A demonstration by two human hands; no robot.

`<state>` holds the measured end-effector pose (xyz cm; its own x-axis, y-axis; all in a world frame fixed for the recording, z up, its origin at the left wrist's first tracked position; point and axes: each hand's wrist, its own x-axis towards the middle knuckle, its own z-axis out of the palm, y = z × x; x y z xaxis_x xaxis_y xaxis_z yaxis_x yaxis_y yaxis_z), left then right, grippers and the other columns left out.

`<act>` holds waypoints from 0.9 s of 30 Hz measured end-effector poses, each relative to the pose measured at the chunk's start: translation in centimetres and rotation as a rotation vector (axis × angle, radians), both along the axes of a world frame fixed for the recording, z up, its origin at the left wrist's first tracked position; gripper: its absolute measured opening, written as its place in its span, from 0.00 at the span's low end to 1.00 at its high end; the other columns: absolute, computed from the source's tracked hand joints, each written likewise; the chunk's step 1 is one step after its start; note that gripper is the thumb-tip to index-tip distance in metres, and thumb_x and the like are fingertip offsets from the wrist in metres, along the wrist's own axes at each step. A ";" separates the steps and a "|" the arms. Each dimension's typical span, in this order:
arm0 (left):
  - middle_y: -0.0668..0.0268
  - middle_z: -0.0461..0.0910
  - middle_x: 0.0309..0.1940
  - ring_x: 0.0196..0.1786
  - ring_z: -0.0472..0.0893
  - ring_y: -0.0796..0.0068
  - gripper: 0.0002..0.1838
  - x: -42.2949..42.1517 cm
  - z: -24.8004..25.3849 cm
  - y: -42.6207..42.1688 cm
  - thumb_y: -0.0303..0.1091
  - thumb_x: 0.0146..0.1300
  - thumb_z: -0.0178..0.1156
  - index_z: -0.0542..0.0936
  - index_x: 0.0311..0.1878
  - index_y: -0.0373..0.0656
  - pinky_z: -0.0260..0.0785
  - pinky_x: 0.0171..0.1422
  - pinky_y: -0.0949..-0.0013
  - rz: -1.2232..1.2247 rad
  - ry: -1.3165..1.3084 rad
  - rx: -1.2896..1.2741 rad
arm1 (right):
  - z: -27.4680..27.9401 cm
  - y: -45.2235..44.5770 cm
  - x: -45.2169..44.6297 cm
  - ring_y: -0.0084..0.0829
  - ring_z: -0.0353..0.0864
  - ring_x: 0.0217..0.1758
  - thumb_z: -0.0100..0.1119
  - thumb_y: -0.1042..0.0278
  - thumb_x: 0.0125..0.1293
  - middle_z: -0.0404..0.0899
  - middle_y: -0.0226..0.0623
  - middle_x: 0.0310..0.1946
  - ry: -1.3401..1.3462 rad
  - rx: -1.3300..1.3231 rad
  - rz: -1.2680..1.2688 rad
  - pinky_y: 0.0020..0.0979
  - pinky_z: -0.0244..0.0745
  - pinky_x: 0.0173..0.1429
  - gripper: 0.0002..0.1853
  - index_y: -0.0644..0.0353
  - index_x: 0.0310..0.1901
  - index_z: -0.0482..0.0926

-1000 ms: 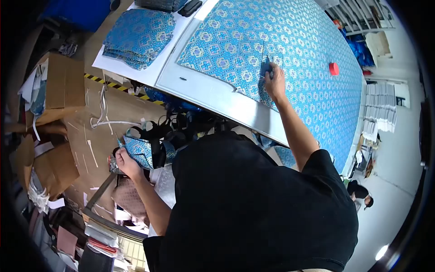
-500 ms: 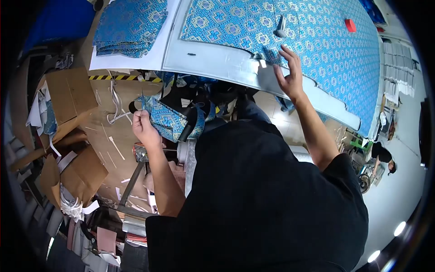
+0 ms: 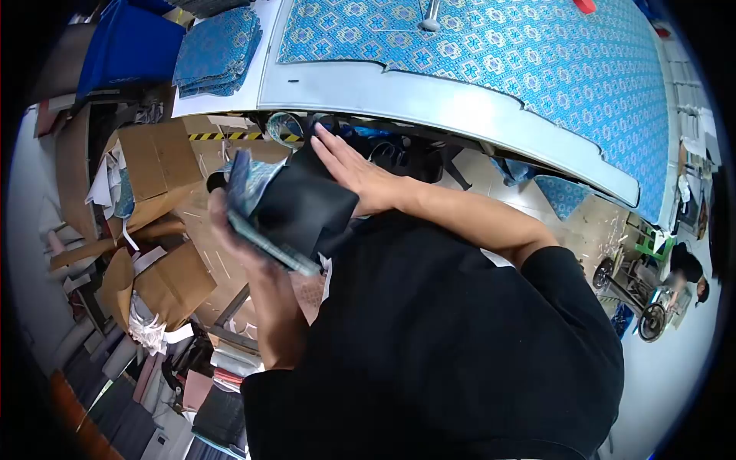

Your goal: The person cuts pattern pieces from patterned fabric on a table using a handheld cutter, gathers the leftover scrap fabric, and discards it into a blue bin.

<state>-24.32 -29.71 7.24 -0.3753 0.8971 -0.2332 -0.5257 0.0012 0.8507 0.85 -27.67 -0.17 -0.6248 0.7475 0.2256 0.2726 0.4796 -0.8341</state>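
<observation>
A black and blue-patterned fabric piece (image 3: pixel 307 203) hangs between my hands beside the table's front edge, blurred by motion. My left hand (image 3: pixel 236 226) grips its left side, with the fingers partly hidden behind the cloth. Against the black part, at its upper right, lies my right hand (image 3: pixel 356 170), fingers stretched out and nearly flat. On the blue patterned sheet (image 3: pixel 491 61) covering the table, a metal tool (image 3: pixel 431 19) stands near the top of the view. Stacked patterned pieces (image 3: pixel 218 54) lie at the table's left end.
Open cardboard boxes (image 3: pixel 157 169) stand on the floor at the left, below a blue bin (image 3: pixel 130 50). The table's pale front edge (image 3: pixel 460 96) runs across the view. Patterned cloth (image 3: pixel 563 193) hangs under it. Another person (image 3: pixel 686 264) is at the far right near a wheeled frame.
My right hand has come down from the table to the fabric piece. My left hand has lifted and turned this piece, showing more of its black part. The camera view has shifted.
</observation>
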 end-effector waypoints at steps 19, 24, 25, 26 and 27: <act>0.71 0.70 0.28 0.30 0.73 0.77 0.04 -3.4 9.9 -1.7 0.32 0.76 0.52 0.72 0.48 0.45 0.69 0.33 0.71 -0.001 0.157 0.394 | 12.4 -5.1 -7.5 0.45 0.79 0.64 0.86 0.51 0.45 0.79 0.54 0.61 0.316 -0.368 0.671 0.39 0.72 0.69 0.50 0.64 0.68 0.71; 0.71 0.67 0.24 0.26 0.71 0.76 0.06 -0.3 8.1 0.7 0.33 0.79 0.46 0.72 0.47 0.45 0.69 0.30 0.72 -0.111 -0.480 0.594 | 9.2 -4.9 -8.3 0.42 0.79 0.60 0.61 0.74 0.65 0.81 0.47 0.59 0.235 -0.264 0.309 0.38 0.74 0.66 0.23 0.64 0.63 0.78; 0.70 0.67 0.23 0.25 0.72 0.74 0.06 -2.6 6.4 1.2 0.33 0.78 0.46 0.72 0.45 0.45 0.70 0.30 0.71 -0.135 -0.449 0.617 | 8.5 -4.8 -8.6 0.40 0.80 0.61 0.68 0.70 0.62 0.81 0.46 0.59 0.255 -0.257 0.352 0.38 0.74 0.66 0.27 0.64 0.63 0.78; 0.69 0.66 0.22 0.24 0.72 0.72 0.06 -4.9 4.6 1.6 0.33 0.78 0.46 0.72 0.44 0.45 0.70 0.29 0.70 -0.159 -0.417 0.640 | 7.9 -4.6 -9.0 0.39 0.80 0.62 0.75 0.67 0.59 0.81 0.44 0.59 0.275 -0.251 0.396 0.38 0.74 0.67 0.31 0.64 0.64 0.77; 0.68 0.68 0.22 0.25 0.73 0.71 0.08 -6.8 3.6 2.1 0.36 0.77 0.48 0.71 0.40 0.46 0.71 0.31 0.69 -0.156 -0.428 0.608 | 7.9 -4.8 -9.2 0.38 0.79 0.63 0.77 0.66 0.58 0.80 0.44 0.61 0.226 -0.352 0.449 0.37 0.73 0.69 0.34 0.64 0.65 0.75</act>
